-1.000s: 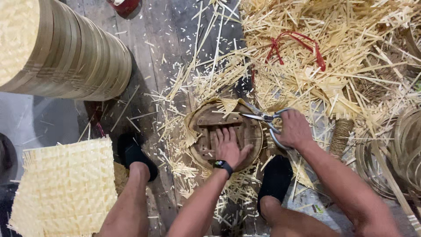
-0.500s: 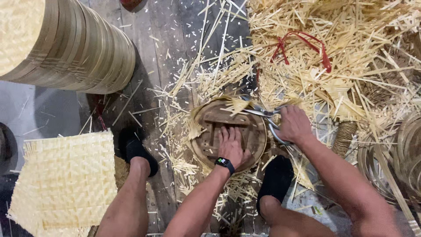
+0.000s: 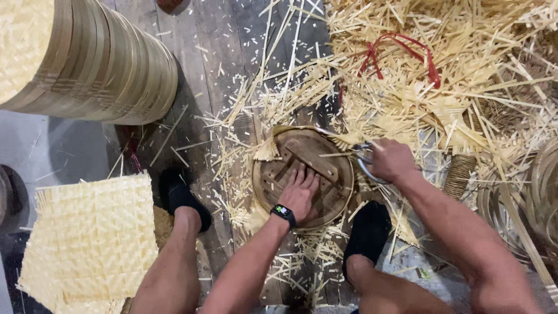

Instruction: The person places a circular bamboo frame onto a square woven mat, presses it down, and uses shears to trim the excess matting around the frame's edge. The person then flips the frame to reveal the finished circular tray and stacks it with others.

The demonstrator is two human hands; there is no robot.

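The left hand [image 3: 300,196] (a watch on its wrist) lies flat, fingers spread, on the round wooden form [image 3: 303,174] on the floor between the feet. Beyond, the right hand [image 3: 392,160] grips scissors [image 3: 363,160] at its rim, among bamboo trimmings [image 3: 407,87].

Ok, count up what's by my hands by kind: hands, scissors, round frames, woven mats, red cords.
Hands: 2, left hand, right hand
Scissors: 1
Round frame: 1
Woven mat: 1
Red cord: 1
Total: 6
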